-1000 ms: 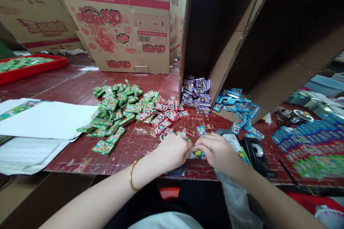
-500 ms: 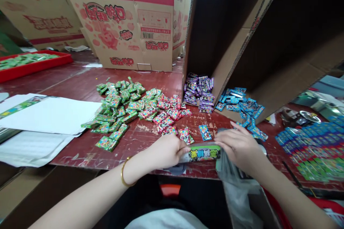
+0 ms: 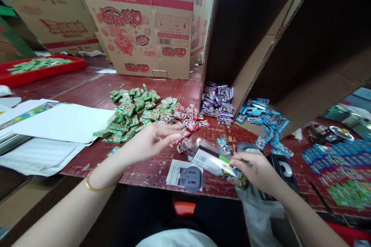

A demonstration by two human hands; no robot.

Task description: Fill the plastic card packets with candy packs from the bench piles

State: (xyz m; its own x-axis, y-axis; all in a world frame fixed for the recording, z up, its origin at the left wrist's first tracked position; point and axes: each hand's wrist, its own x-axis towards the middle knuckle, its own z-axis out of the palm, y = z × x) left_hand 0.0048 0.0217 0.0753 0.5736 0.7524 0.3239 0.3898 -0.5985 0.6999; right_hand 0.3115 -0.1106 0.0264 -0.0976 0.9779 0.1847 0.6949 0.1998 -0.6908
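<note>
My right hand is closed on a clear plastic bag with a barcode label and colourful print, its far end pointing up and left. My left hand has its fingers stretched out, holding nothing, over the edge of the red candy packets. Left of those lies a heap of green candy packets. A few blue packets lie just beyond the bag. On the table edge below the bag are a grey plastic disc and a white paper slip.
Purple packets and blue packets spill from upright cardboard boxes. Overlapping filled packs lie at right, near a tape dispenser. White sheets and a red tray are at left. A printed carton stands behind.
My left hand has let go of the bag and moved left, its fingers opening. The right hand has tilted the bag, baring the grey disc and paper slip.
</note>
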